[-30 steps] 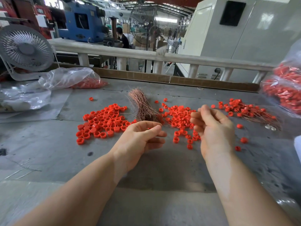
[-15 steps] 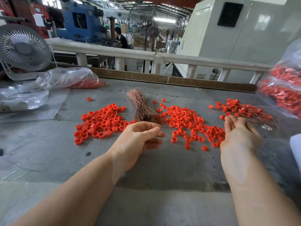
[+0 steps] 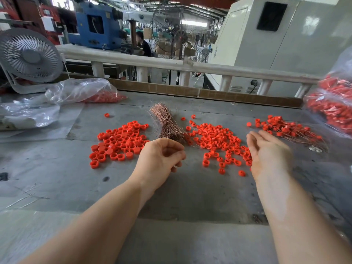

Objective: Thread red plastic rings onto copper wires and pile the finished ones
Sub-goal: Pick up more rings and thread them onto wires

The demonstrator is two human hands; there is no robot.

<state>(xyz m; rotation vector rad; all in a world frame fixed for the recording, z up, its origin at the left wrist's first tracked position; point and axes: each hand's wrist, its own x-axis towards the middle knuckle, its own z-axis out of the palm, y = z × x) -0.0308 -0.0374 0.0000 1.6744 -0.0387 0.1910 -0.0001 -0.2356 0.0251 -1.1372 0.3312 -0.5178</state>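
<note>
Your right hand (image 3: 268,155) has swung back from the finished pile (image 3: 289,130) at two o'clock, fingers loose; your left hand (image 3: 162,159) curls, contents unclear.

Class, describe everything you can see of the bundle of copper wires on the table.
The bundle of copper wires is a sheaf of many thin, shiny, reddish-brown strands. It lies on the grey table, gathered tight at its near end and fanning out like a brush at the far end. It sits between two spreads of loose red rings, and a few rings lie against its near end. The left hand is just in front of it; whether it touches the bundle cannot be told.
</note>
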